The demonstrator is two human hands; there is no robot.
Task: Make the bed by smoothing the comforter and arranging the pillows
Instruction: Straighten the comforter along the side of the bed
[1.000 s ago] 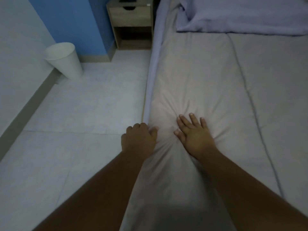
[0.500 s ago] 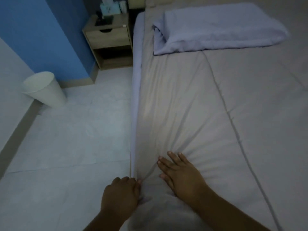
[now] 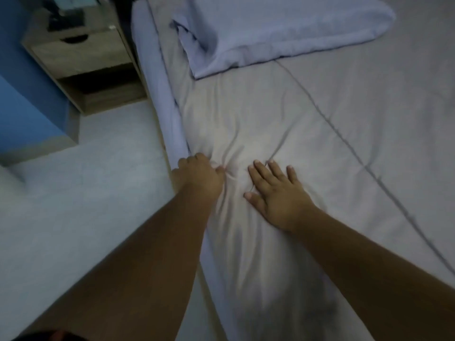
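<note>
The left hand (image 3: 200, 179) is clenching its grip on the comforter (image 3: 283, 134) edge. Just beside it, the right hand (image 3: 280, 195) is lying flat, fingers spread, pressing the comforter. The pillow (image 3: 283, 28) is lying well beyond both.

A wide bed with a lavender fitted sheet (image 3: 157, 77) carries a creased grey quilted comforter (image 3: 320, 148) and a pale lavender pillow (image 3: 283, 28) at its head.
</note>
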